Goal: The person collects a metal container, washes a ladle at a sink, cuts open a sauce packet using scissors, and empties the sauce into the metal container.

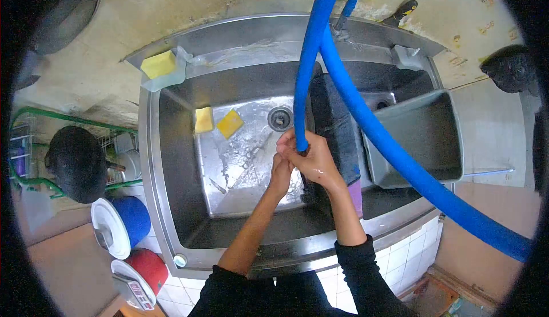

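Note:
Both my hands meet over the right part of a steel sink basin (177, 202), just below the drain (280, 119). My right hand (314, 160) has its fingers wrapped round the lower end of a blue hose (309, 60). Touching it from the left, my left hand (281, 171) has its fingers bent together at the hose's mouth; whether it holds anything is hidden. Two yellow sponges, one pale (203, 120) and one darker (230, 124), lie on the wet basin floor to the left.
A grey tub (423, 140) sits over the right basin, beside a dark cloth (334, 122) on the divider. Another yellow sponge (159, 64) rests in the corner holder. At left are a black pan (77, 164), a blue bucket (132, 217) and a red one (150, 268).

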The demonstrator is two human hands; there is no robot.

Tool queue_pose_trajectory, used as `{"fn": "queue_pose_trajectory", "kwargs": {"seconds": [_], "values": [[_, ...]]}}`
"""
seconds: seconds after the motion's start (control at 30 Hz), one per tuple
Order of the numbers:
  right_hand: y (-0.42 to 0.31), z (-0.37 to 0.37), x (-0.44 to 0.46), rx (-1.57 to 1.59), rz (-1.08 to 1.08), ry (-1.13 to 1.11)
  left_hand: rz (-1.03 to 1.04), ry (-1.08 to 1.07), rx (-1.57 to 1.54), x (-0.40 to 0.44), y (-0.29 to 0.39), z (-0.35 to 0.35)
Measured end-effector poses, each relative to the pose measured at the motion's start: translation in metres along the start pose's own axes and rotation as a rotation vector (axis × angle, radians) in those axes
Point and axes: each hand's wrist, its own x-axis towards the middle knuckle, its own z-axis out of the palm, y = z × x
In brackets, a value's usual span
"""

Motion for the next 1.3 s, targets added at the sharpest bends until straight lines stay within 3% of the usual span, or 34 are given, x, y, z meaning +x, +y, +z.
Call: {"fn": "queue_pose_trajectory", "kwargs": {"seconds": [0.1, 0.17, 0.2, 0.27, 0.4, 0.43, 0.5, 0.53, 0.57, 0.63, 0.7, 0.73, 0.8, 0.93, 1.3], "values": [[0.011, 0.007, 0.004, 0.005, -0.039, 0.142, 0.019, -0.082, -0.112, -0.001, 0.006, 0.006], [0.013, 0.005, 0.005, -0.025, -0.037, 0.207, 0.125, -0.041, 0.216, -0.004, 0.016, 0.017], [0.011, 0.002, 0.004, -0.105, 0.041, 0.219, 0.129, -0.038, 0.215, -0.001, 0.011, 0.014], [0.009, -0.003, 0.001, -0.186, 0.118, 0.224, 0.407, -0.095, 0.662, 0.006, -0.005, 0.003], [0.005, -0.016, -0.01, -0.326, -0.066, 0.234, 0.596, -0.104, 0.875, 0.007, 0.011, 0.023], [0.003, -0.022, -0.012, -0.385, -0.081, 0.184, 0.544, -0.132, 0.898, 0.005, 0.019, 0.03], [-0.006, -0.041, -0.014, -0.443, -0.099, 0.129, 0.497, -0.151, 0.92, 0.006, 0.015, 0.031], [-0.014, -0.056, -0.012, -0.436, -0.049, -0.036, 0.448, -0.173, 0.946, 0.007, 0.011, 0.03], [-0.017, -0.072, -0.009, -0.427, 0.001, -0.202, 0.561, -0.172, 0.948, 0.01, 0.003, 0.031], [0.012, -0.108, 0.014, -0.218, 0.12, -0.212, 0.537, -0.199, 0.927, 0.006, -0.013, 0.023], [0.056, -0.146, 0.066, -0.45, -0.125, 0.215, 0.444, -0.273, 0.896, -0.001, 0.009, 0.031], [0.086, -0.184, 0.103, -0.518, -0.226, 0.283, 0.451, -0.255, 0.902, -0.001, 0.008, 0.029], [0.081, -0.198, 0.142, -0.793, -0.069, 0.532, 0.599, -0.246, 1.046, 0.0, 0.002, 0.025], [0.09, -0.21, 0.185, -0.995, 0.113, 0.498, 0.569, -0.229, 0.917, -0.009, 0.003, 0.029], [0.094, -0.25, 0.208, -0.979, -0.021, 0.325, 0.654, -0.164, 0.854, -0.025, -0.01, 0.007]]}}
